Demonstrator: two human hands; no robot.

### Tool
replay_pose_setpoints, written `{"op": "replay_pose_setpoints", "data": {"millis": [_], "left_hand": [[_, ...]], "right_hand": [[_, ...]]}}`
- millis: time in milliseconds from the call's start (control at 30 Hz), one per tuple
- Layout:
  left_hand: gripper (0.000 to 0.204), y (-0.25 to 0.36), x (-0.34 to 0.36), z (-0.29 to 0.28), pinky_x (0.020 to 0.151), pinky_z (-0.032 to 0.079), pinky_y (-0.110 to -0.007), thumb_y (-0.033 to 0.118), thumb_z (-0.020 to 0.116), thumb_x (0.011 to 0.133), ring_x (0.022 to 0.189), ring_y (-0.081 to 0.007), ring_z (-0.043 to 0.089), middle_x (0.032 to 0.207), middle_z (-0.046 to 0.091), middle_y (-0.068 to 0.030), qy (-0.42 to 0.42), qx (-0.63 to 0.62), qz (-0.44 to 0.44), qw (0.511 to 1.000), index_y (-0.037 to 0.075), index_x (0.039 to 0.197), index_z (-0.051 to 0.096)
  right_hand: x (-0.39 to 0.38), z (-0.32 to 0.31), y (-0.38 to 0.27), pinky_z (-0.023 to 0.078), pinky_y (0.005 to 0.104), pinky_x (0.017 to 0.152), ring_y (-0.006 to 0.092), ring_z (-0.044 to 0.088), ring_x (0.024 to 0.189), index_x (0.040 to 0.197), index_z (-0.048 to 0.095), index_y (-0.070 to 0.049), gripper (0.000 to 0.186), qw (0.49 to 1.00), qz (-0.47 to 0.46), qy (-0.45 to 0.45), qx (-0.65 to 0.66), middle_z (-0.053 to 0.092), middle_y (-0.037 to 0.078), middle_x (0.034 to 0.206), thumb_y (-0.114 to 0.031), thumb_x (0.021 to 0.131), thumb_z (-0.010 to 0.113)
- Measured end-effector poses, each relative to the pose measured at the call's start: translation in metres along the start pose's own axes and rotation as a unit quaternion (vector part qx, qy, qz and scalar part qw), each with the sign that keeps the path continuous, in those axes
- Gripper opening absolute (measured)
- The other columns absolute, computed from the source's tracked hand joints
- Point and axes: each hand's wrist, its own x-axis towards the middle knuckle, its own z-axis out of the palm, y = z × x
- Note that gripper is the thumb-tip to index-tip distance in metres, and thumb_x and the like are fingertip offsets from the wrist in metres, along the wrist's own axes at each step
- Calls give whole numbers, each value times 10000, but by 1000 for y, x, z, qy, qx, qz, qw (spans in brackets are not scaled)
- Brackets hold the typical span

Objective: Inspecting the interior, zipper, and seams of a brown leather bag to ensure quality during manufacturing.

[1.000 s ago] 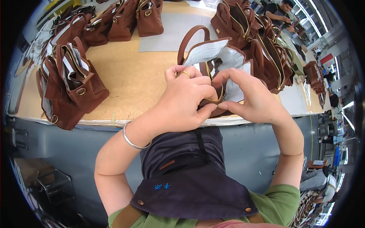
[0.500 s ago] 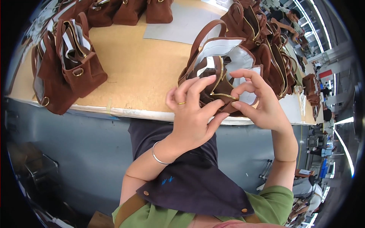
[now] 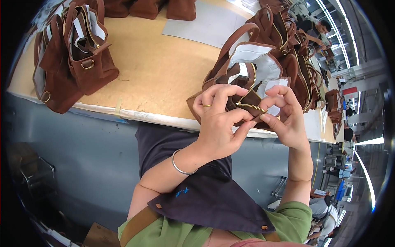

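An open brown leather handbag stands at the table's front edge, its pale lining folded outward. A gold-toothed zipper runs round its dark inner opening and bends into a corner there. My left hand is closed at the near rim, thumb and index finger pinching the leather edge beside the zipper. Facing it, my right hand pinches the same edge close to the zipper's end, its other fingers curled above. Both hands hide part of the bag's near side.
Two brown handbags stand at the table's left. Several more handbags crowd the right, close to my right hand. A grey sheet lies toward the back of the wooden table. Another person is at the far right.
The view has shifted slightly, so the handbag and both hands appear farther right. My thumbs and index fingers stay at the near rim, and the right fingers have curled in a little.
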Motion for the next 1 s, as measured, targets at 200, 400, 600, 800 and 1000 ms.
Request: {"op": "replay_pose_setpoints", "data": {"millis": [200, 400, 600, 800, 1000], "left_hand": [[116, 3, 0, 0, 941, 231, -477, 169, 802, 716, 1222, -283, 416, 1248, 557, 0, 2, -24, -23, 999, 143, 721, 689], [170, 8, 36, -45, 967, 256, -396, 97, 701, 706, 1098, -244, 506, 1224, 584, -49, -110, 61, 52, 991, 175, 851, 745], [343, -45, 117, -65, 999, 305, -446, -25, 623, 707, 1202, -239, 524, 1284, 580, -16, -156, 317, 258, 899, 224, 926, 710], [53, -26, 148, -78, 1026, 305, -458, 146, 617, 749, 1193, -159, 550, 1070, 629, 28, -142, 414, 413, 799, 119, 706, 605], [144, 37, 115, -74, 924, 400, -397, 230, 675, 751, 1074, -219, 579, 1017, 618, -41, -350, 449, 326, 755, 102, 795, 627]], "right_hand": [[2, 1, -5, 454, 272, 899, 106, 589, 943, 1264, 485, -2, 505, 999, -5, -29, -26, 625, 38, 962, 88, 812, 691], [-2, -1, 1, 417, 317, 943, 131, 619, 938, 1256, 552, -62, 559, 995, -9, -38, -89, 674, 16, 954, 22, 750, 774], [4, 6, 12, 369, 344, 981, 150, 639, 868, 1073, 678, -122, 407, 979, -113, -34, -169, 722, -11, 862, -124, 711, 864], [13, -40, 25, 376, 357, 972, 162, 659, 842, 1018, 686, -117, 364, 923, -237, 74, -294, 716, 8, 884, -129, 699, 861], [25, -79, 49, 397, 358, 953, 208, 623, 927, 941, 693, -117, 285, 898, -257, 105, -341, 699, 0, 893, -79, 688, 818]]}}
